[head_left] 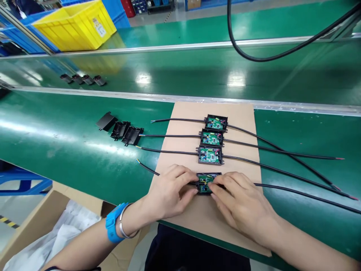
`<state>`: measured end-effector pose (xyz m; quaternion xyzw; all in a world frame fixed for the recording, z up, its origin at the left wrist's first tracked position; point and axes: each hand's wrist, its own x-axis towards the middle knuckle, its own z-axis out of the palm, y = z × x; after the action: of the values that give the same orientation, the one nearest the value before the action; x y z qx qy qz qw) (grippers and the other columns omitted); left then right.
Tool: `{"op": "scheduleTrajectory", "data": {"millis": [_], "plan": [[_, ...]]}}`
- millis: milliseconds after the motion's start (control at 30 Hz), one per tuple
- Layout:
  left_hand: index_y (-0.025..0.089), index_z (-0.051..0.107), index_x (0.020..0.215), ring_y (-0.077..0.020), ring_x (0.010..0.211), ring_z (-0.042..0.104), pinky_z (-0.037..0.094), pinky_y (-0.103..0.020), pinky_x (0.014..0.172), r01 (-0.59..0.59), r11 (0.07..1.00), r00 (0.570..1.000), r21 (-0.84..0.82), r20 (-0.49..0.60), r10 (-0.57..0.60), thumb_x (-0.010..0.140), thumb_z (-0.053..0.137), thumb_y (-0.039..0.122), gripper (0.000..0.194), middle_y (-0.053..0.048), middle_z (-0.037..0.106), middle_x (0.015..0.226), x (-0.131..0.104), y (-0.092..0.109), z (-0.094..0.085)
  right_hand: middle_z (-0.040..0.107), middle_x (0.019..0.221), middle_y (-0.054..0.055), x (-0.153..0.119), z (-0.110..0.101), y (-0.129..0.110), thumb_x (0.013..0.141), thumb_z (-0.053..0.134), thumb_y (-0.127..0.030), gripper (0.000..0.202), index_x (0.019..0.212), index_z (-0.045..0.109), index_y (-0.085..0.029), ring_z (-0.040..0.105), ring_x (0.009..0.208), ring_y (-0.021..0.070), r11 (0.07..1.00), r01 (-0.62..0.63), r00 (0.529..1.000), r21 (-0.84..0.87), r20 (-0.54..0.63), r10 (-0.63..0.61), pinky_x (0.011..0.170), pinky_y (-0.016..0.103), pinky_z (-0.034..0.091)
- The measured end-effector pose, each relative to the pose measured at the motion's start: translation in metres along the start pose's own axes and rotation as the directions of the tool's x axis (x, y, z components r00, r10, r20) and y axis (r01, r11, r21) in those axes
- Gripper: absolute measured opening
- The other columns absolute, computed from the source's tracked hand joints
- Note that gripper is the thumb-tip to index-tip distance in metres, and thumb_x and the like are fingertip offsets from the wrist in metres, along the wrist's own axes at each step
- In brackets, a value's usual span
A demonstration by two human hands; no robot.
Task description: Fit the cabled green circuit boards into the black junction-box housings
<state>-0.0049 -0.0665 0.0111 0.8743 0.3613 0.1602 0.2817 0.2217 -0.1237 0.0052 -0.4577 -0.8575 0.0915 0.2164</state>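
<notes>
A small black plastic case with a green circuit board lies on the cardboard sheet in front of me, a black cable running out of each end. My left hand grips its left end, thumb and fingers around where the cable enters. From the right, my right hand holds the other end, with fingertips over the board's edge and partly hiding it. Beyond my hands, three similar cabled cases with exposed boards sit in a column. The left cable ends show bare coloured wires.
Two open black cases and a flat black piece lie left of the cardboard sheet. Several dark cylinders stand farther back, below a yellow bin. A black cable hangs overhead; an open carton is lower left.
</notes>
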Motion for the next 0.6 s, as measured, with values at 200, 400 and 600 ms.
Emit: {"op": "scheduleTrajectory", "data": {"millis": [200,400,600], "plan": [[0.019,0.062,0.097,-0.0175,0.088,0.056,0.049,-0.035,0.081,-0.020,0.999,1.000,0.048,-0.019,0.021,0.088,0.058,0.021,0.010,-0.002,0.065,0.092,0.001,-0.008,0.006,0.061,0.092,0.013,0.017,0.011,-0.018,0.091,0.050,-0.023,0.033,0.114,0.065,-0.005,0.048,0.086,0.0253,0.989,-0.002,1.000,-0.149,0.029,0.006,0.077,0.041,0.041],[0.016,0.062,0.086,-0.0158,0.081,0.052,0.048,-0.031,0.076,-0.137,0.987,0.990,0.080,-0.031,0.140,0.088,0.056,0.014,0.008,-0.002,0.064,0.086,-0.001,-0.010,0.011,0.057,0.081,0.009,0.028,0.012,-0.026,0.085,0.059,-0.026,0.019,0.072,0.071,-0.019,0.045,0.085,0.0240,0.978,0.163,0.971,-0.131,0.197,-0.136,0.072,0.041,0.037],[0.015,0.058,0.082,-0.0173,0.080,0.048,0.047,-0.033,0.074,-0.149,0.972,0.987,0.184,-0.037,0.158,0.091,0.050,0.014,0.013,-0.005,0.058,0.081,-0.006,-0.010,0.021,0.058,0.082,0.008,0.027,0.014,-0.023,0.089,0.053,-0.023,0.020,0.082,0.070,-0.015,0.046,0.084,0.0227,0.988,0.101,0.985,-0.113,0.150,-0.083,0.073,0.040,0.037]]}}
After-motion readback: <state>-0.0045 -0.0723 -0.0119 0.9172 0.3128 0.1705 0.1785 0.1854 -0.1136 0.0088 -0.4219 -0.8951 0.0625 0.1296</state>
